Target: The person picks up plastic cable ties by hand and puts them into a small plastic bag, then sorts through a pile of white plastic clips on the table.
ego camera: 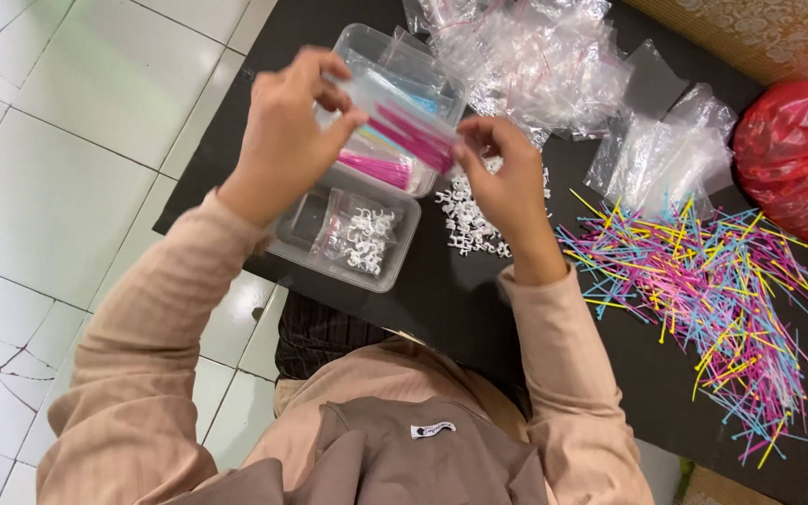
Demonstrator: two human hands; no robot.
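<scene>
White floor tiles, black mat on top. Left hand and right hand both pinch a small clear bag of pink sticks, held above the clear tubs near the mat's left edge. Loose colourful sticks pile up toward the right edge.

Black mat on a white tile floor, loaded with craft bits

The black mat sits on white floor tiles. On it: two clear plastic tubs side by side at the left end, a little heap of small white clips just beside them, a pile of clear zip bags up top, a big scatter of pink, blue and yellow sticks to the right, and a red plastic bag at the far edge.
</scene>
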